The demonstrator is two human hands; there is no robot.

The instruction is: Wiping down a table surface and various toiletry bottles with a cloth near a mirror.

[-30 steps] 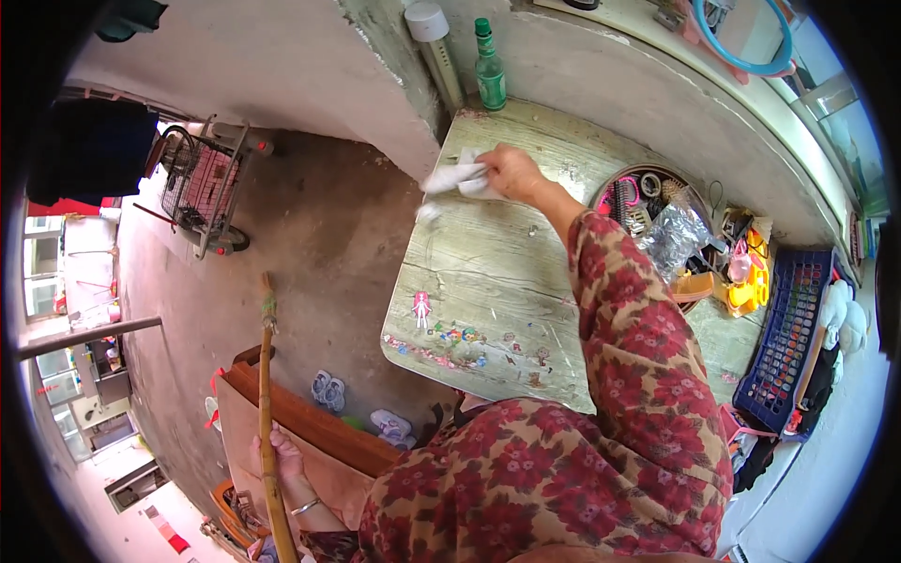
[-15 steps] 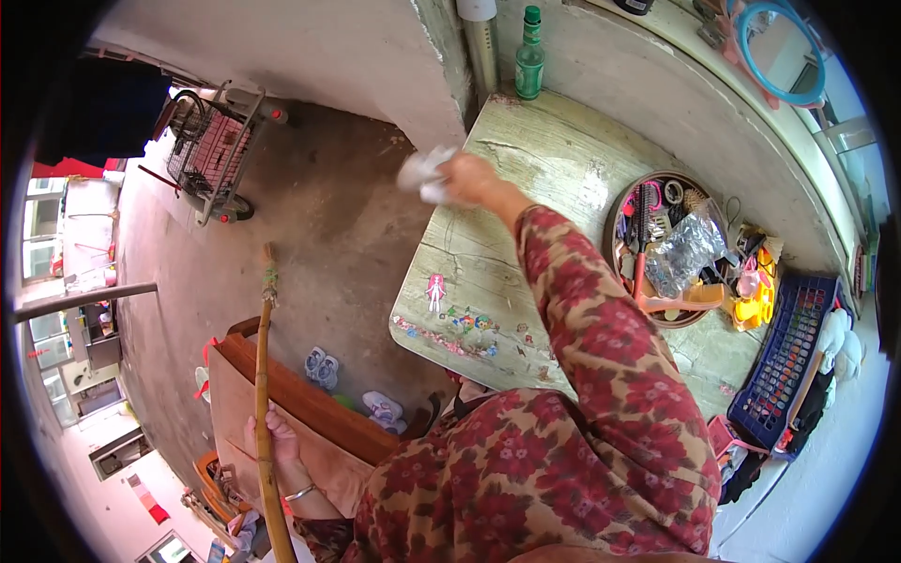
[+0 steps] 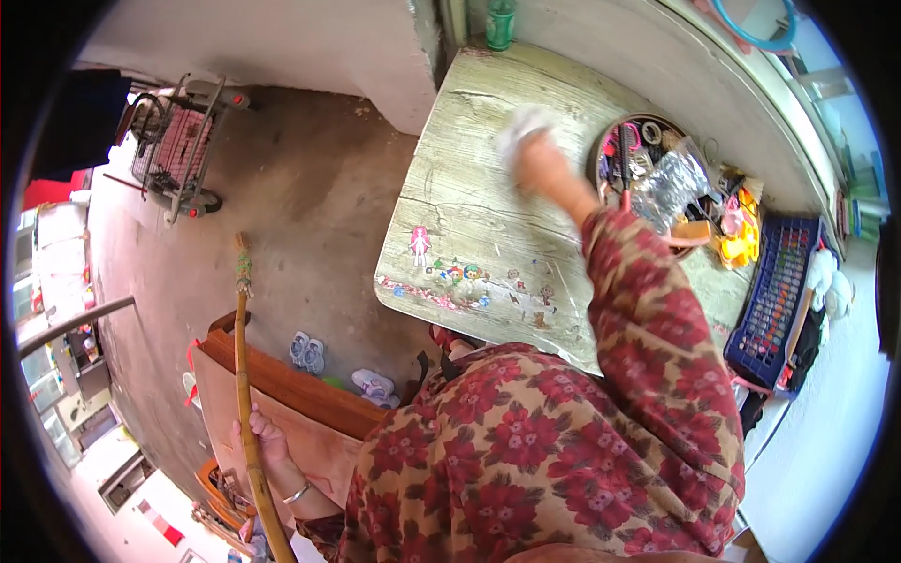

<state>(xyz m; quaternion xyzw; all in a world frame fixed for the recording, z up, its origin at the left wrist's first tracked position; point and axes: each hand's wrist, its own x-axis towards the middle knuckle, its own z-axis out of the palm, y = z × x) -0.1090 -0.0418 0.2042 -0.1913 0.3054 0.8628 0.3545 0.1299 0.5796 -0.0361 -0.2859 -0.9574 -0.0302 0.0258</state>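
My right hand [image 3: 546,171], blurred by motion, is closed on a crumpled white cloth [image 3: 522,129] over the far middle of a pale wood-patterned table [image 3: 469,183]. Whether it is fabric or paper is hard to tell. Stickers, among them a pink-haired figure [image 3: 419,246], cover part of the table's near left. My left hand [image 3: 270,439], with a bracelet at the wrist, grips a long bamboo pole [image 3: 242,361] held upright at the left. The pole's far end has a frayed, greenish section; its lower end leaves the picture.
A round tray [image 3: 593,167] of combs and small items stands right of my right hand, beside yellow items [image 3: 741,235] and a blue basket [image 3: 771,305]. A green bottle [image 3: 499,26] stands at the far corner. Shoes [image 3: 375,385], a wooden seat [image 3: 282,389] and a wheeled cart [image 3: 178,150] are left.
My right hand has swept the white cloth rightward from the table's far left edge to over its surface. The view has shifted slightly; my left hand still grips the pole.
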